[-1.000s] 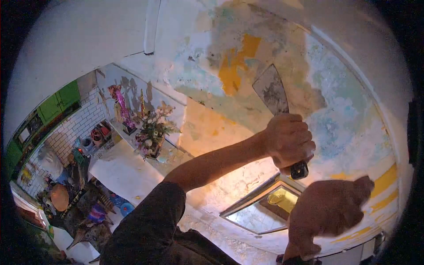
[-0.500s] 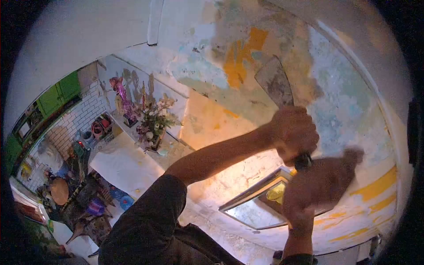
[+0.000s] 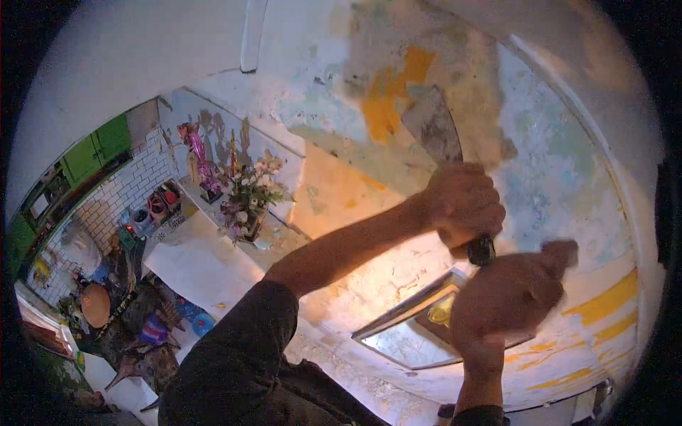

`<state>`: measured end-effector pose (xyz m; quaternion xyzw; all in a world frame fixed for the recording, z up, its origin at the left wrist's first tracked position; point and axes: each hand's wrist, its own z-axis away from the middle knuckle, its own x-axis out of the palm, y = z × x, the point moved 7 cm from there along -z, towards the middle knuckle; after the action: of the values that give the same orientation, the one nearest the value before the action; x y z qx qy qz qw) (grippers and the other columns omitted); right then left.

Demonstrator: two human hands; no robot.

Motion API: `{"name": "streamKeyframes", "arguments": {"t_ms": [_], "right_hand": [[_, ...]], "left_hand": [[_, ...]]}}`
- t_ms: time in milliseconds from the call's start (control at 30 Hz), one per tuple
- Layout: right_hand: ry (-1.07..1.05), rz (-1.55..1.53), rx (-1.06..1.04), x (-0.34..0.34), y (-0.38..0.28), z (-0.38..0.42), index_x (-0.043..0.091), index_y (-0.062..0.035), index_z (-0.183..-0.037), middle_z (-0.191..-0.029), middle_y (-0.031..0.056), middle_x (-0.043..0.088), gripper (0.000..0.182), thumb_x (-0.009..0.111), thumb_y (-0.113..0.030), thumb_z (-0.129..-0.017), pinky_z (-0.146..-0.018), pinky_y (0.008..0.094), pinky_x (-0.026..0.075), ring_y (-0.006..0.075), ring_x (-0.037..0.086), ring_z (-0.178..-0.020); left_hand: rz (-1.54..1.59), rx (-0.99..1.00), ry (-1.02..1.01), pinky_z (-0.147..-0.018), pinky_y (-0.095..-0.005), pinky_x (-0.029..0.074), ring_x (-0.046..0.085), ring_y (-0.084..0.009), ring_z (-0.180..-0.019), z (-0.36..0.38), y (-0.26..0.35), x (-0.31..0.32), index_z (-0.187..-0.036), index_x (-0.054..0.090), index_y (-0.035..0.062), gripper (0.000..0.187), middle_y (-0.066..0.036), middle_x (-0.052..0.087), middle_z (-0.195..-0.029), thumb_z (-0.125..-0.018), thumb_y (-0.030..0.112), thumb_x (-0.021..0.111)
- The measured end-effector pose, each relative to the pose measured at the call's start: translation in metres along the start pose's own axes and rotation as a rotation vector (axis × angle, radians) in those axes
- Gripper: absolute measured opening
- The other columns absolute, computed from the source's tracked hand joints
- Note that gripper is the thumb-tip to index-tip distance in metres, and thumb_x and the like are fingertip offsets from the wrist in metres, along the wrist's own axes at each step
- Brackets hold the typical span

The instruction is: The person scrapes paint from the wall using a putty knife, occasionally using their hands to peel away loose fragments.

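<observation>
My left hand (image 3: 467, 206) is wrapped around the dark handle of a paint scraper (image 3: 435, 129). The wide metal blade points up and overlaps the patchy wall (image 3: 320, 106), close to an orange paint patch (image 3: 383, 103). Out of the bottom of my left fist sticks the black butt of the handle. Just below that butt is my right hand (image 3: 501, 302), slightly blurred, its palm turned up towards the handle and its fingers stretched to the right. Nothing shows in the right hand.
Behind my right hand, a framed picture or mirror (image 3: 398, 348) sits low on the wall. To the left, a flower arrangement (image 3: 252, 195) and a purple figurine (image 3: 199, 160) stand on a ledge. Beyond are a white-covered surface (image 3: 202, 259), green cupboards (image 3: 96, 149) and floor clutter.
The scraper and my left hand have shifted slightly left. My right hand has moved a little left too, and more of the handle's butt now shows between the hands.
</observation>
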<state>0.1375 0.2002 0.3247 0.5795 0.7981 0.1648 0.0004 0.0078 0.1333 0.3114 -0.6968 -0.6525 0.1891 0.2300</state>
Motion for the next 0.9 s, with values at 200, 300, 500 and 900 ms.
{"name": "streamKeyframes", "arguments": {"t_ms": [200,300,500,900], "right_hand": [[-0.065,-0.073,0.063,-0.004,-0.017,-0.014,0.044,-0.011,-0.08,-0.068,-0.0051,0.041,0.014,0.05,-0.023,-0.085,-0.05,0.0198,0.032,0.0066,0.038,-0.054],[-0.1,-0.11,0.106,-0.011,-0.035,-0.028,0.045,-0.01,-0.082,-0.071,-0.0048,0.043,0.013,0.05,-0.022,-0.085,-0.053,0.0201,0.034,0.0073,0.04,-0.058],[-0.195,-0.157,0.176,-0.015,-0.038,-0.026,0.048,-0.0078,-0.088,-0.077,-0.0042,0.046,0.014,0.049,-0.022,-0.084,-0.059,0.0205,0.037,0.0087,0.043,-0.064],[-0.46,0.334,-0.171,0.035,-0.012,0.035,0.048,-0.0043,-0.096,-0.099,0.0073,0.047,0.031,0.049,-0.03,-0.079,-0.085,0.0283,0.033,0.0184,0.04,-0.093]], "left_hand": [[-0.037,0.009,0.015,-0.039,-0.0315,0.032,0.044,-0.0186,-0.043,0.001,-0.002,-0.007,-0.059,0.048,0.0083,0.015,-0.001,0.04,-0.053,-0.063,0.016,0.06],[0.002,0.015,0.154,-0.039,-0.0314,0.032,0.044,-0.0183,-0.043,-0.005,0.005,-0.011,-0.059,0.048,0.0086,0.018,-0.001,0.04,-0.053,-0.063,0.018,0.062],[-0.134,-0.009,0.056,-0.043,-0.031,0.034,0.046,-0.0172,-0.048,-0.007,0.006,-0.001,-0.057,0.049,0.0139,0.027,0.001,0.039,-0.053,-0.037,0.03,0.056],[-0.148,-0.018,0.045,-0.045,-0.029,0.038,0.047,-0.0151,-0.05,-0.011,0.002,0.006,-0.056,0.048,0.0148,0.03,0.002,0.04,-0.054,-0.033,0.035,0.05]]}}
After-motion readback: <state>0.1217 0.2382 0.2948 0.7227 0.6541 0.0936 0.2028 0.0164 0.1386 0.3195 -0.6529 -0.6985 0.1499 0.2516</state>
